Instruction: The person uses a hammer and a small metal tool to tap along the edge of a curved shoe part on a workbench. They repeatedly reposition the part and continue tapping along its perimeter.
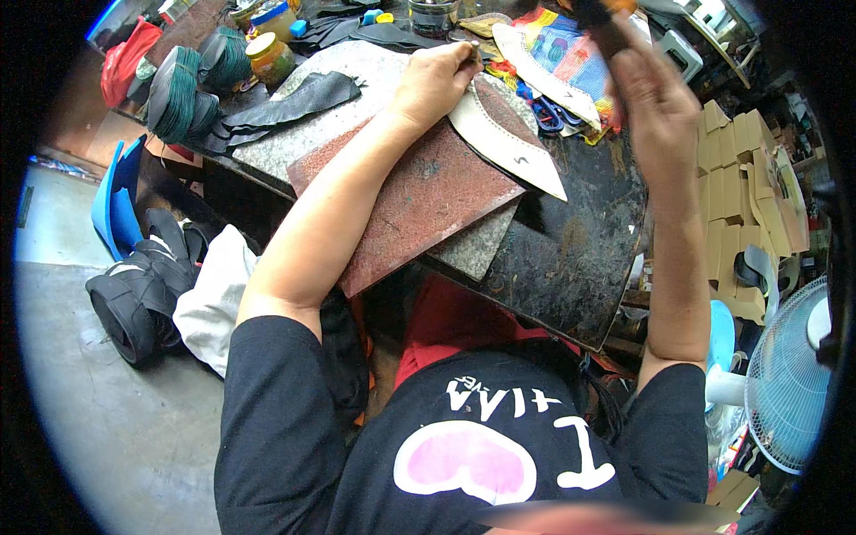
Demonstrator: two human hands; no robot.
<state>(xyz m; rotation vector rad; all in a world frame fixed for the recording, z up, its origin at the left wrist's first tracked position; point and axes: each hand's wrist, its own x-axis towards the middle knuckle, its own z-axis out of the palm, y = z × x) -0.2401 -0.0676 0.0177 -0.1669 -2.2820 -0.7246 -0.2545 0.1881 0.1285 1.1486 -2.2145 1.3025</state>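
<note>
My left hand (434,78) rests on the workbench with its fingers pinched around a small metal punch tool (473,55), set on a curved white pattern piece (504,138). The pattern lies over a reddish-brown leather sheet (419,196) on a grey stone slab (473,250). My right hand (655,102) is raised above the bench at the right, blurred, gripping the dark handle of a hammer (596,22) whose head is cut off at the top edge.
Black leather pieces (294,100), spools of green cord (178,89), jars (270,58) and colourful scraps (557,49) crowd the bench's far side. Black straps (143,285) and a blue piece (120,201) lie on the floor at left. Cardboard boxes (740,178) and a fan (789,383) stand right.
</note>
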